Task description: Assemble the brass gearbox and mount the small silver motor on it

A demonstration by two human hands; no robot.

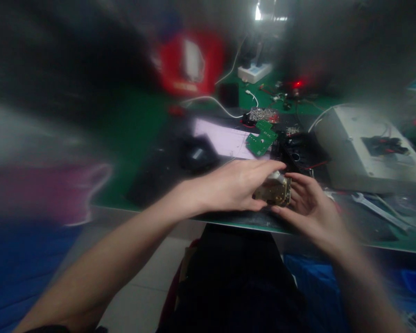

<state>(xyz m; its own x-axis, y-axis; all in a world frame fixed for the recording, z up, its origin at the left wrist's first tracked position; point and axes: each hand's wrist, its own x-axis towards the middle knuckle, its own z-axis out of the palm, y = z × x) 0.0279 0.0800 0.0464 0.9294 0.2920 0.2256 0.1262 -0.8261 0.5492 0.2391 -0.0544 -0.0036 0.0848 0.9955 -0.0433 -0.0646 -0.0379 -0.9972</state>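
One brassy, rectangular board [281, 191] is held over the front edge of the green bench [128, 152] — pinched by the left hand [239, 187]; the right hand [314, 208] curls round its other end, contact unclear. Beyond: a notched green circuit board [262, 139], unreadable pale paper [218, 138], heaped silvery bits [263, 114].

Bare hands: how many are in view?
2: the left hand is around the left part of the brownish piece, and the right hand is at its right end. Blurred areas could hide others.
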